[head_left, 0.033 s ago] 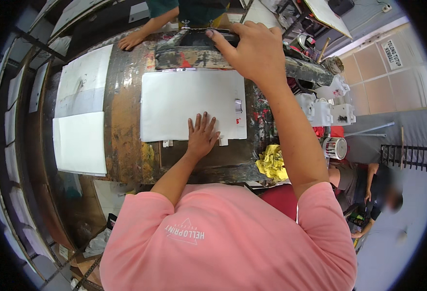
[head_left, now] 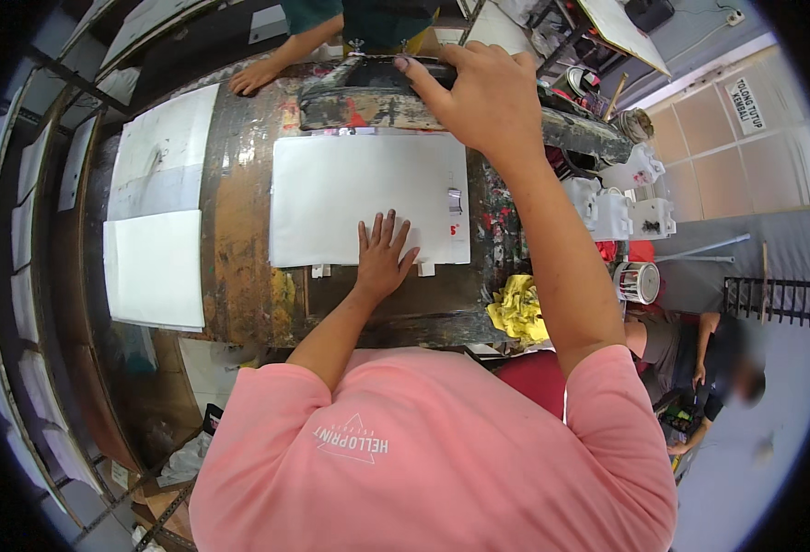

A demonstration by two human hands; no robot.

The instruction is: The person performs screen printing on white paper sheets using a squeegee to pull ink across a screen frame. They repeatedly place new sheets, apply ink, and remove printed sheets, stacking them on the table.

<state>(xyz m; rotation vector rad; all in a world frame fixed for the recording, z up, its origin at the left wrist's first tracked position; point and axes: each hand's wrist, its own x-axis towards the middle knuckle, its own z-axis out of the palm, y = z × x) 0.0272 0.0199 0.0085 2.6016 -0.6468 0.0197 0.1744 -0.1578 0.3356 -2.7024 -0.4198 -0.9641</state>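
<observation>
White paper sheets (head_left: 354,179) lie on a paint-stained table (head_left: 235,221) in front of me, with a small dark mark and a red one near their right side. My left hand (head_left: 385,256) rests flat on the lower edge of the paper, fingers spread. Beyond the paper, a worn wooden frame (head_left: 377,110), like that of a printing screen, is tilted up and smeared with paint. My right hand (head_left: 488,97) is closed over the frame's near upper edge, thumb at its left. Part of the frame is hidden behind this hand and forearm.
Two white paper piles (head_left: 152,271) lie at the table's left. Crumpled yellow material (head_left: 518,308) sits at the right edge, near white jugs (head_left: 612,216) and a paint can (head_left: 637,282). Across the table, another person's hand (head_left: 253,78) rests. Another person (head_left: 709,368) is at far right.
The view has shifted very slightly. Both hands stay where they were, the left on the paper and the right on the frame.
</observation>
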